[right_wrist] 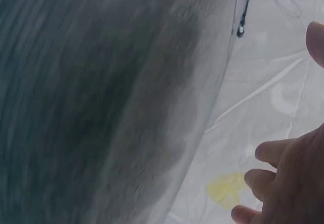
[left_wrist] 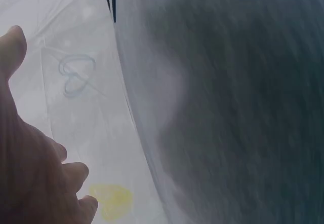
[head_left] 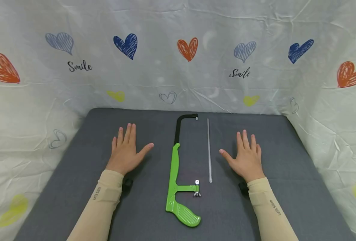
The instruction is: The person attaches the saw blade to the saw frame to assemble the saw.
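A hacksaw frame (head_left: 173,170) with a green handle and a black bent front arm lies on the grey table, its grip toward me. A wing nut (head_left: 197,193) sits on its lower bracket. To the right of the frame, and apart from it, lies a thin silver saw blade (head_left: 209,150). My left hand (head_left: 125,152) is spread over the table left of the frame, fingers straight and holding nothing. Right of the blade, my right hand (head_left: 246,159) is likewise spread and holds nothing. Both wrist views show parts of the hands: left fingers (left_wrist: 76,176) and right fingers (right_wrist: 260,183).
The grey-covered table (head_left: 147,214) ends at a white curtain (head_left: 214,20) printed with hearts and "Smile", which hangs behind it and along both sides. Dark straps with small cameras (head_left: 127,184) sit at the wrists, below beige sleeves (head_left: 95,211).
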`<state>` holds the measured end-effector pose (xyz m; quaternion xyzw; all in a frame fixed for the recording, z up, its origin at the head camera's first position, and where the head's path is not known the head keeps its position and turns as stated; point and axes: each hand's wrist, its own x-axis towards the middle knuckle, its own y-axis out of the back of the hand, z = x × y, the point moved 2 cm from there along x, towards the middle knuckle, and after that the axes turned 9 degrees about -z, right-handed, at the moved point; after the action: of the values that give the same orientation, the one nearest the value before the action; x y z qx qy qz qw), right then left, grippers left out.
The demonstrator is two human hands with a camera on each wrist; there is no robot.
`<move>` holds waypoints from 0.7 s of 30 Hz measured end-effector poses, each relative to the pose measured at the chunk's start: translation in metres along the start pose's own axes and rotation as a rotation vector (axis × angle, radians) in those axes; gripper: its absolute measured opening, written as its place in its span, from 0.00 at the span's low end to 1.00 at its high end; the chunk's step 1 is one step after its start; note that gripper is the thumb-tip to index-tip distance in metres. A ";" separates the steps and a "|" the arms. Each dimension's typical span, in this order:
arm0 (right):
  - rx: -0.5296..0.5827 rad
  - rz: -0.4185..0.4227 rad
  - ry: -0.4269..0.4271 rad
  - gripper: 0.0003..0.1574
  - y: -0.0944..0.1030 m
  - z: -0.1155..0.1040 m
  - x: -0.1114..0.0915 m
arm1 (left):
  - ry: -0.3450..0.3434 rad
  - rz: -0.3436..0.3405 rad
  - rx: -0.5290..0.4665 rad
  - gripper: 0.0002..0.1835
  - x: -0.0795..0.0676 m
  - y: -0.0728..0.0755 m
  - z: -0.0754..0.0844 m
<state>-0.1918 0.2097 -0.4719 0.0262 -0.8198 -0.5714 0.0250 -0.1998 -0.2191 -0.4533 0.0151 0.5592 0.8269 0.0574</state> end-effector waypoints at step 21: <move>0.086 -0.099 0.083 0.64 -0.037 -0.081 0.001 | -0.174 -0.045 -0.106 0.55 0.016 -0.046 0.095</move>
<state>-0.1870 0.1207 -0.4786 0.0915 -0.8395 -0.5348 0.0293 -0.2039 -0.1124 -0.4613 0.0713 0.5076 0.8494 0.1253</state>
